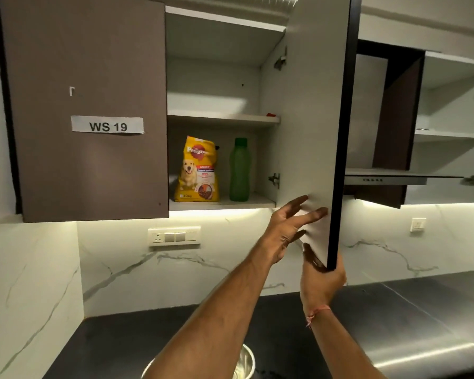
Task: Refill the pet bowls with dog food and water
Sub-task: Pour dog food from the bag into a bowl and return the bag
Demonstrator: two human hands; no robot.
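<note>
**Cabinet door held open**

The right hand [322, 280] has its grip closed on the cabinet door [312, 119] at the bottom corner; the left hand [283, 232] is open, fingers spread on the door's inner face. Inside — lower shelf — stand the Pedigree dog food bag [197, 170] and green water bottle [239, 170]. A steel bowl [244, 362] sits on the desk.

The dog food bag [197, 170] is yellow with a red logo and a golden dog printed on it. The bottle [239, 170] is green. The closed cabinet door [88, 165] is brown; the open door [312, 119] is white inside, black-edged. The backsplash [203, 274] is white with grey veins. The tabletop [137, 340] is black.
</note>
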